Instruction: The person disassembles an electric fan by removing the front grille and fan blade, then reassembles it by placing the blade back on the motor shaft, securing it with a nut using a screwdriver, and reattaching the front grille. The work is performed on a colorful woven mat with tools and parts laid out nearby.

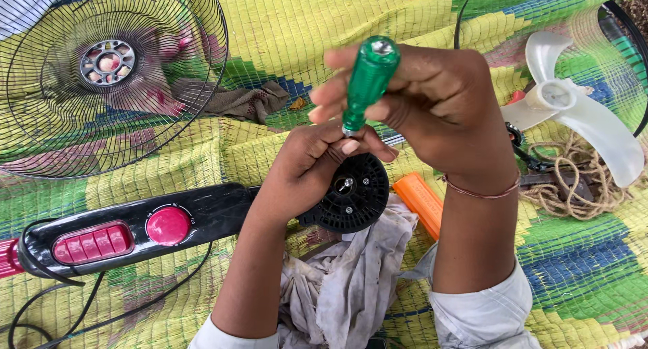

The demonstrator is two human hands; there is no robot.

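Two hands meet over my black fan motor housing (354, 194) at the mat's (283, 25) centre: my right hand (432, 113) wraps shut around the green screwdriver handle (368, 79), while my left hand (314, 163) pinches its shaft by the tip. Below lies a grey rag (344, 281).

Both hands closed, right (432, 109) above left (314, 156), fingertips meeting.
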